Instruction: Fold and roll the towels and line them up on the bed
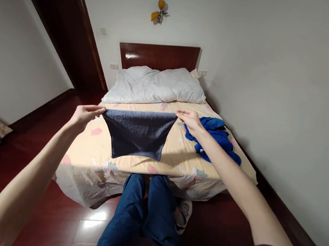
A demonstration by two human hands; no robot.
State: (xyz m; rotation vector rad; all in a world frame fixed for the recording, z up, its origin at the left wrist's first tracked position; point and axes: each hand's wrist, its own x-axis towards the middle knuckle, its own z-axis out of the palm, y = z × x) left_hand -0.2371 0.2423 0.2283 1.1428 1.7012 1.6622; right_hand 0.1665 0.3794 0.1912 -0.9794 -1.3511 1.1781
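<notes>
In the head view, your left hand (86,115) and right hand (190,121) each pinch an upper corner of the dark towel (139,133), stretched above the bed (86,146); a loose fingertip grip could drop a corner. The front edge is near your legs (146,211), with bare sheet between towel and white quilt (158,84).

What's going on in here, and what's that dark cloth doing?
Someone is standing at the end of a bed, holding up a dark cloth with both hands. The left hand pinches one top corner and the right hand pinches the other, so the cloth hangs open between them. A crumpled blue cloth lies on the bed by the right arm, and a white quilt lies near the headboard.
</notes>
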